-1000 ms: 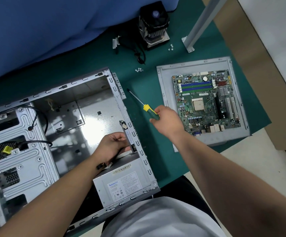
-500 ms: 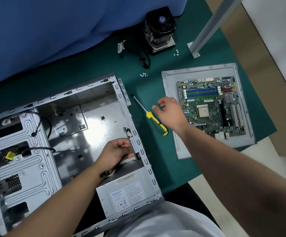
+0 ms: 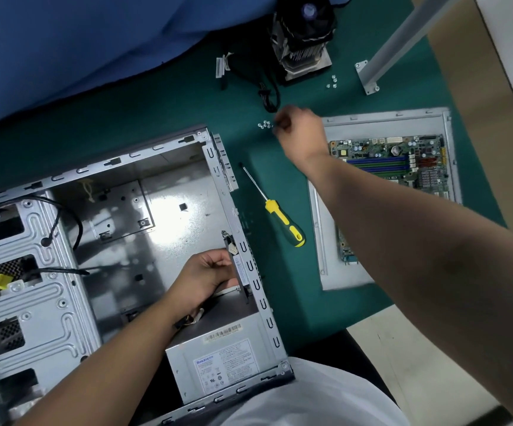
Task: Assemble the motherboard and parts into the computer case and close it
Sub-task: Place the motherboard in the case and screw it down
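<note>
While the board lay outside the case, left hand gripped a bracket inside; right hand's fingers curled at screws beyond, grip unclear.

Single head-worn wide-angle view, looking steeply down from above seated person's lap onto green counter. Close range: forearms fill lower frame. Landmark: open computer case, lower left. Motherboard lies right of case, cooler beyond it at top edge. Frame tilted, edges curved. No second view.
</note>
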